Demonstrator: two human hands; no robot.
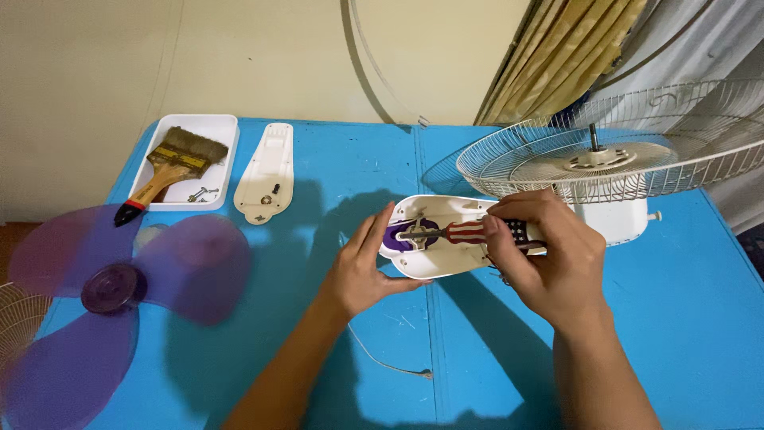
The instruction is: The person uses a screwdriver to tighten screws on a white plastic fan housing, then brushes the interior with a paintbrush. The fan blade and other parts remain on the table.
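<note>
My left hand [362,267] steadies the near end of a white fan motor housing [434,259] that lies open on the blue table [342,167]. My right hand [549,255] grips a screwdriver [469,232] with a red, white and blue striped handle. Its tip rests on the metal and purple parts [410,235] inside the housing. Behind my right hand the housing joins a white wire fan guard [605,163] with a motor shaft [593,135] standing up at its centre.
A purple translucent fan blade [119,295] lies at the left. A white tray [215,127] at the back left holds a paintbrush [163,171] and some screws [199,193]. A white cover plate [267,171] lies beside it. A thin wire [390,366] trails near the front.
</note>
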